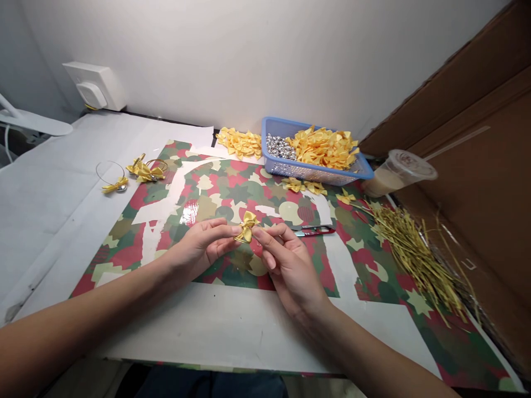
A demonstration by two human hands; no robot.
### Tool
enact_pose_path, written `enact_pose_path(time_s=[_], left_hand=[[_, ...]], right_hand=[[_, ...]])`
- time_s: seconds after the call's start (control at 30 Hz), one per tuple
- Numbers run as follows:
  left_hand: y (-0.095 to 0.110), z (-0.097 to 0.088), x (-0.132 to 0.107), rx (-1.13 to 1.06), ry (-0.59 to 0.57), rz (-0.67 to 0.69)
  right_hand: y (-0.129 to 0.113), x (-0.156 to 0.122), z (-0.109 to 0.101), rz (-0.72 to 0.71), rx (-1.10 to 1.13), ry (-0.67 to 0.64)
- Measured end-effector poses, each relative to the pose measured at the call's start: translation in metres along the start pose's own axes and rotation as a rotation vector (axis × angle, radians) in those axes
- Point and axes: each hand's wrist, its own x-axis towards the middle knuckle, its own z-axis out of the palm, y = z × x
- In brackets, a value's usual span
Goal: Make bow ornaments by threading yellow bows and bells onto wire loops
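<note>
A small yellow ribbon bow (248, 226) is held between both my hands above the patterned paper (232, 193). My left hand (201, 246) pinches its left side with thumb and forefinger. My right hand (286, 262) pinches its right side, the other fingers curled. Both hands hover over the middle of the table (232, 331).
A blue basket (315, 168) at the back holds yellow bows and silver bells. More bows (240, 142) lie left of it. Finished bows on wire rings (141, 170) lie at left. Gold twist ties (415, 249), a lidded cup (398, 172), scissors (313, 229) and a cardboard wall (477, 166) are at right.
</note>
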Motion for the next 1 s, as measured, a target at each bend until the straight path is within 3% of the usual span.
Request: enact_pose_path(time_s=[0.2, 0.63, 0.77, 1.0], left_hand=[[-0.001, -0.0005, -0.0002, -0.021, 0.009, 0.02], [-0.0033, -0.0043, 0.0001, 0.017, -0.045, 0.029], [-0.0034, -0.0024, 0.0001, 0.025, -0.029, 0.022], [-0.0037, 0.0, 0.0001, 0.009, 0.006, 0.021]], right_hand=[[-0.0007, 0.0011, -0.0027, -0.026, -0.041, -0.036], [0.0014, -0.005, -0.0032, -0.537, -0.377, -0.042], [0.0033, -0.0045, -0.0035, -0.534, -0.361, -0.048], [0.0039, 0.001, -0.0026, -0.347, -0.206, -0.081]])
